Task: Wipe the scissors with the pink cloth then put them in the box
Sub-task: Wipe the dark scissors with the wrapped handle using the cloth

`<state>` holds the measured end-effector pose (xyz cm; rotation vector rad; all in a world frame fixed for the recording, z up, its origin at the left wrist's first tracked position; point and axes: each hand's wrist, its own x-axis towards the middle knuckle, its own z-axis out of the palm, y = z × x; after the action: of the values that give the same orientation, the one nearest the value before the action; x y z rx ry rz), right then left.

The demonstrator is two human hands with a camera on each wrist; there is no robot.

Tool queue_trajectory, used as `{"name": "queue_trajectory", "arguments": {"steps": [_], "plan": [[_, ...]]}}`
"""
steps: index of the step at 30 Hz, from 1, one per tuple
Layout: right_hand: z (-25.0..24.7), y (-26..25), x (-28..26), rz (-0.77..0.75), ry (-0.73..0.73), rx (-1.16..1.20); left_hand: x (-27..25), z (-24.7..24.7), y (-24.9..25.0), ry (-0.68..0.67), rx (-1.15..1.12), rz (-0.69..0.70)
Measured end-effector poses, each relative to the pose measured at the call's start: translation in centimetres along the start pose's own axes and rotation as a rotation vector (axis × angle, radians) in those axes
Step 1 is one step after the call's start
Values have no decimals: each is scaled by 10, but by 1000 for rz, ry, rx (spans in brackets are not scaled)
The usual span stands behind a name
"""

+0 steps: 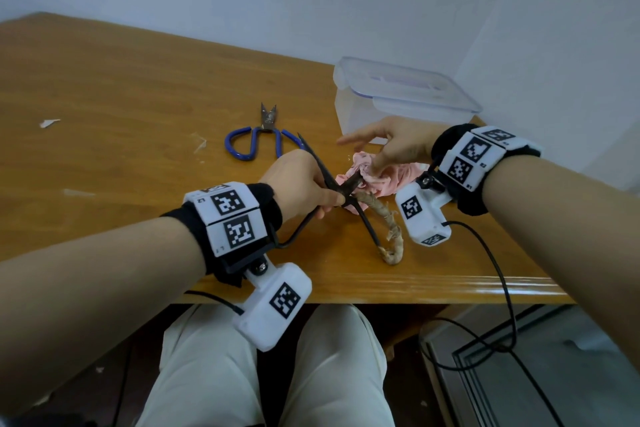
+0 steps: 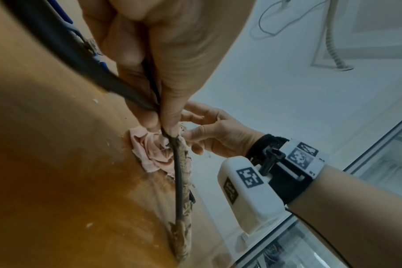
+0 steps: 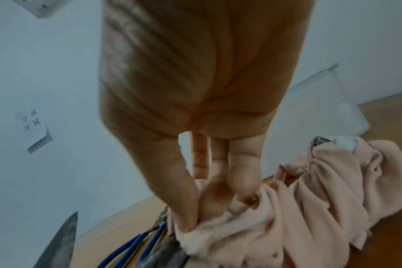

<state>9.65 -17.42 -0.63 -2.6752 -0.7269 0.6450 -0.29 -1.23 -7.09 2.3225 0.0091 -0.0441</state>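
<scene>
I see the dark old iron scissors with one handle loop wrapped in tan cloth strips [image 1: 349,189] held just above the near edge of the surface [image 1: 121,87], blades spread apart. One blade points up and away toward the far side; the other runs into the crumpled pink cloth [image 1: 391,177]. My left hand [image 1: 298,184] grips these scissors near the pivot, thumb and fingers curled around the metal, and the bare black handle loop curves back under the wrist. In the left wrist view the wrapped handle trails down toward the near edge of the surface.

The pink cloth lies bunched on the surface toward its right edge, touching the scissors. My right hand [image 1: 391,144] is on it: in the right wrist view the thumb and two fingertips [image 3: 239,183] pinch a fold of the cloth right at the blade, while the forefinger stretches out straight.

Just beyond the cloth, at the far right corner of the surface, stands the clear plastic box with a snap-lock lid [image 1: 405,97], lid on. To the left of it, well behind my left hand, a second pair of blue-handled short-bladed scissors [image 1: 258,137] lies flat. A few pale paper scraps [image 1: 50,122] lie toward the left edge.
</scene>
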Motion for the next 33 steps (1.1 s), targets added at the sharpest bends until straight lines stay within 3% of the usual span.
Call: {"name": "queue_trajectory", "arguments": {"steps": [4, 12, 20, 33], "plan": [[2, 5, 6, -7, 63, -45, 0, 0, 1, 9, 21, -6], [1, -3, 9, 0, -75, -198, 1, 0, 2, -9, -6, -17], [5, 2, 17, -19, -77, -358, 0, 0, 1, -13, 5, -16], [2, 1, 21, -33, -84, -321, -1, -3, 3, 3, 23, -11]]}}
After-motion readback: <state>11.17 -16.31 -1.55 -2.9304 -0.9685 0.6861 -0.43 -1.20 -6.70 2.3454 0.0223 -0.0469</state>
